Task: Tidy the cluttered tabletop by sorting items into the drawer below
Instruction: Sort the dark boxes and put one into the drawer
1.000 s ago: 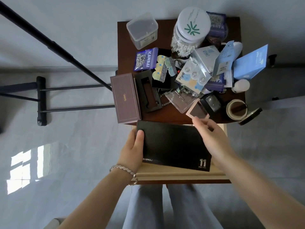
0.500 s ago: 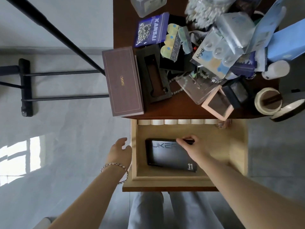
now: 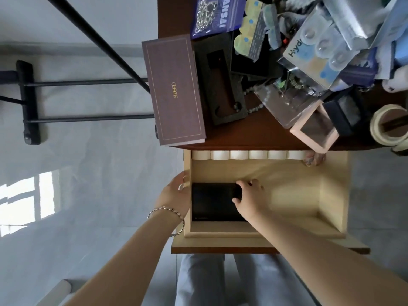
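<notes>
The pale wooden drawer stands pulled out below the dark brown tabletop. A flat black box lies inside it against the left wall. My right hand rests on the box's right end, fingers curled over its edge. My left hand touches the outside of the drawer's left wall, fingers relaxed. A maroon box overhangs the table's left edge, beside a black foam insert.
A row of white cylinders lines the drawer's back. Clutter fills the tabletop: a blue chain packet, clear blister packs, a pink frame, a tape roll. A black stand is on the floor at left.
The black box has slid left to the drawer's left wall, pushed by my right hand. My left hand came up against the drawer's side. The view has moved closer.
</notes>
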